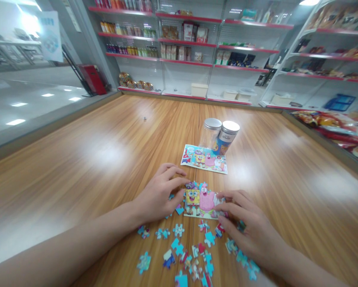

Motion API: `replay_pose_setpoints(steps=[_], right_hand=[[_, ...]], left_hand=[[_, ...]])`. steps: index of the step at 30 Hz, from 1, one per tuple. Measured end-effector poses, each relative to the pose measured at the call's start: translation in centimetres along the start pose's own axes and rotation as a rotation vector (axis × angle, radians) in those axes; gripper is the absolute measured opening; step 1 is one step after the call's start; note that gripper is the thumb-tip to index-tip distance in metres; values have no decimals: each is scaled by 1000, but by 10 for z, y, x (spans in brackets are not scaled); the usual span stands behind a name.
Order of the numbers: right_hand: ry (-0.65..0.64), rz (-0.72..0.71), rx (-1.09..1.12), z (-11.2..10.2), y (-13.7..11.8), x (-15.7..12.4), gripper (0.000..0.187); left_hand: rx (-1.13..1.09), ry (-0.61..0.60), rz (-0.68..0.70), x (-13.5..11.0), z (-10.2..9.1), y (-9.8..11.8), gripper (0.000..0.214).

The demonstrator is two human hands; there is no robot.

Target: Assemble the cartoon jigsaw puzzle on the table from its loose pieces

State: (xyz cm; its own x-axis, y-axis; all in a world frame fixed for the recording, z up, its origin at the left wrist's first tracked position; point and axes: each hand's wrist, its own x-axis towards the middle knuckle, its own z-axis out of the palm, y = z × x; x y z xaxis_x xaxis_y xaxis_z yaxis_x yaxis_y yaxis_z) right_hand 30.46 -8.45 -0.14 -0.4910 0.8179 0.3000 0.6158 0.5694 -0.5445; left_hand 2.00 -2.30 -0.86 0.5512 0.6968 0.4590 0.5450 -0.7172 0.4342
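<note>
A partly joined jigsaw puzzle (207,201) lies flat on the table, showing a yellow square cartoon character beside a pink one. At its left edge rests my left hand (162,193), fingers apart and bent, the tips at or close to the border. My right hand (246,215) reaches over the right edge, with spread fingertips on the pieces there and covering part of them. Neither hand visibly grips a piece. Several loose puzzle pieces (177,246) are scattered nearer to me, and some lie partly under both hands. Beyond the puzzle is a picture card (204,159) with the same characters.
Two cylinders stand behind the card: a clear jar (211,131) with a silver lid and a labelled can (227,137). A tiny object (144,118) lies far left on the wooden table (86,171). Stocked shelves (186,42) line the back; snack packets (331,127) are at right.
</note>
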Motion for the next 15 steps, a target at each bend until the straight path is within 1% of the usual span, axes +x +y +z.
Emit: replay_pose_setpoints(steps=[9, 13, 15], right_hand=[[-3, -2, -5, 0, 0, 1, 18], [9, -9, -17, 0, 0, 1, 21], [12, -13, -14, 0, 0, 1, 24]], left_hand=[[39, -11, 3, -1, 2, 0, 28], [61, -36, -4, -1, 1, 1, 38], [81, -51, -7, -2, 2, 1, 39]])
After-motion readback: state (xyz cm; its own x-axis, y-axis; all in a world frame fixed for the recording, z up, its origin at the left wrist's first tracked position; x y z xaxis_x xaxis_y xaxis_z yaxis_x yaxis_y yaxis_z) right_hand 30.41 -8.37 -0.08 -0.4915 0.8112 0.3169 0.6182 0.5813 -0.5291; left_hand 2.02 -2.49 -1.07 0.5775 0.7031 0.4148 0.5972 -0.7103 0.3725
